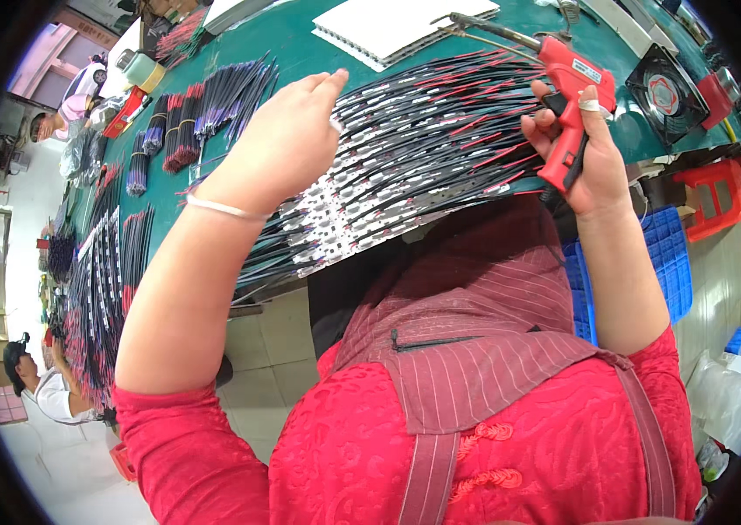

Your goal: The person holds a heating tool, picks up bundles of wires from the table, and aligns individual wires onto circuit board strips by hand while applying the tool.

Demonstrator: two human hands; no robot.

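Note:
My right hand (602, 166) grips a red soldering gun (573, 80) by its handle, with some fingers loosely bent; white tape wraps a digit. The gun's metal tip points left over the far edge of the wires. My left hand (287, 140) is raised above the left part of the work, its fingers drawn together; whatever they hold, if anything, is hidden. Beneath both hands lie rows of small white circuit boards (328, 214) along the table's near edge. Black and red wires (440, 109) run from them to the right.
Bundled wires (182, 131) and more wired strips (95, 280) lie on the green table (292, 35) to the left. A white board (388, 31) is at the back, a black fan (666, 94) at right. Blue crates (668, 262) and a red stool (716, 197) stand below. Other people work at left.

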